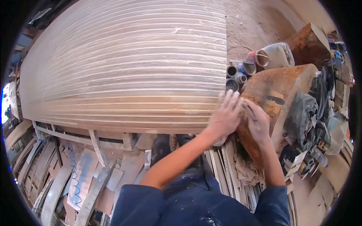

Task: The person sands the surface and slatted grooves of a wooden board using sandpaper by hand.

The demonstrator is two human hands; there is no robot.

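A large panel [124,67] with long parallel grooves, dusted white over most of its face, lies in front of me. Along its near side runs a browner, less dusty strip. My left hand [225,117] is at the panel's right edge, fingers stretched out and slightly apart, with nothing visible in it. Just right of the panel, my right hand [258,121] is raised close to the left fingertips. Its fingers are curled, and a small dark edge shows at them; what they hold is not clear. Both hands look dusty.
Open cans [249,67] and a pale plastic container [278,54] stand beyond the panel's right edge. A rusty brown curved block [279,84] and black plastic bags [301,113] lie at right. Wooden frame legs [97,147] and loose boards [81,177] are below left.
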